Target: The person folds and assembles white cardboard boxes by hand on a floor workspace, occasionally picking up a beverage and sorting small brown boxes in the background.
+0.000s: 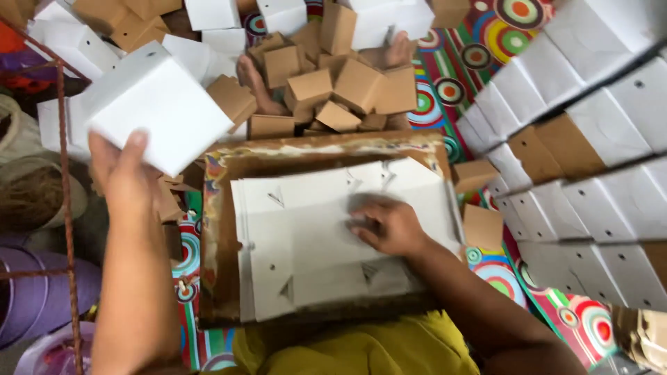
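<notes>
The white box (pixel 154 104) sits clamped in our left hand (pixel 124 173) at far left, while our right hand (pixel 389 226) presses flat, fingers spread, on the sheets (pixel 306 236) nearer us.

We see soft, even light from above, bright enough but flat, with no hard glare. The stack of flat white die-cut card sheets (pixel 333 236) looks slightly washed out, and the right hand (pixel 389 226) casts a faint grey shadow on it. The folded white paper box (pixel 156 104) in the left hand (pixel 125 177) shows motion blur. Detail is soft throughout, more so towards the edges.
</notes>
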